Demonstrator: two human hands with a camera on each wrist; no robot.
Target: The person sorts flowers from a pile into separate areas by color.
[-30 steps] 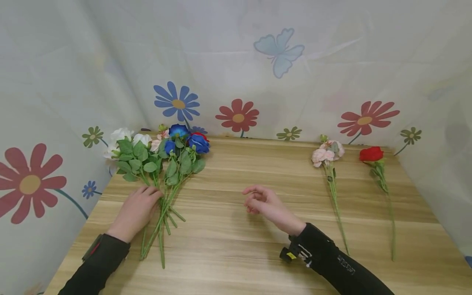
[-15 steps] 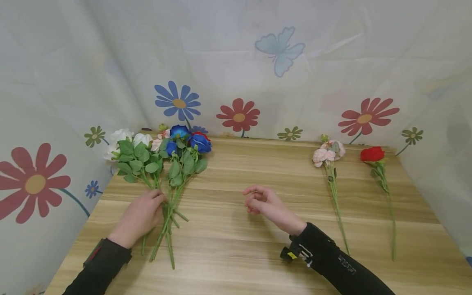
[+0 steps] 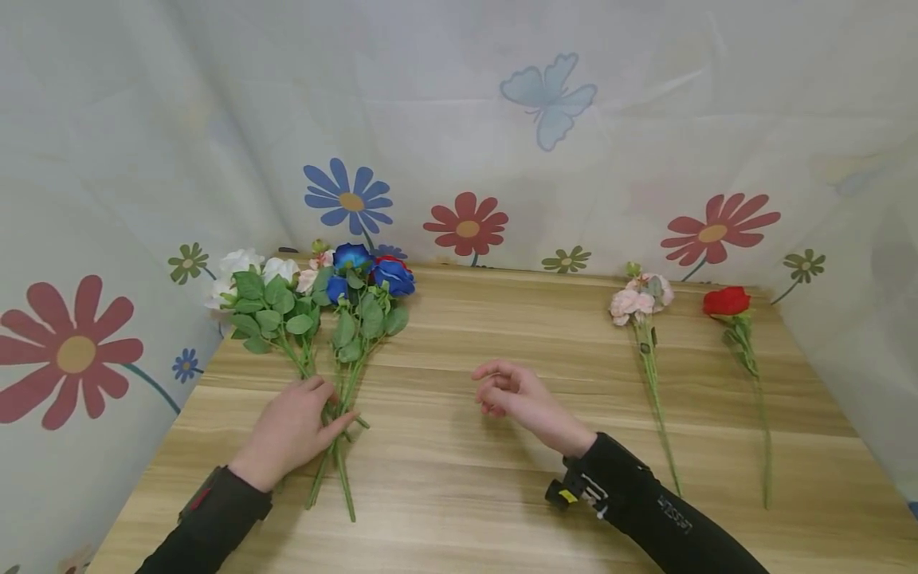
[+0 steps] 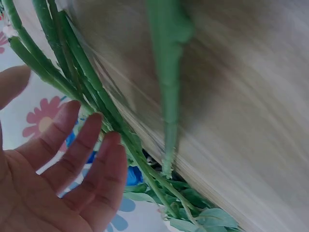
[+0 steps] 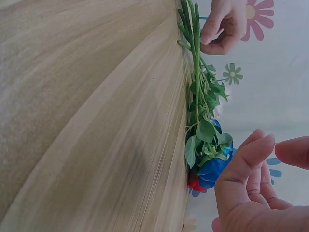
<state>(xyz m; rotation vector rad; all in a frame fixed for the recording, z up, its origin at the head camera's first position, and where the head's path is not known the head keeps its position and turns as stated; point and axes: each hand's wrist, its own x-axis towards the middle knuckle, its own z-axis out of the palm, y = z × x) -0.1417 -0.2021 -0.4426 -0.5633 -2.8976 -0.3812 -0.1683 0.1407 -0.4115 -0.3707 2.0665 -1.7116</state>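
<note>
Ideally, the left hand (image 3: 290,430), loose-fingered at the stems (image 3: 344,482), should gather them gently, the right hand (image 3: 527,405) relaxed and empty.

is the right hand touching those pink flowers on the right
Apart. The head view plainly shows bare tabletop between the right hand and the pink flowers.

Lying loosely bunched, showing off blue roses (image 3: 394,277), running green stems (image 3: 344,482) out on the near side of the blue roses, crossing and overlapping! Revealing a red bloom (image 5: 194,182) peeking from behind the blue roses, and fanning pink blossoms (image 3: 307,280) and leafy white roses (image 3: 280,269) out to their left.
</note>
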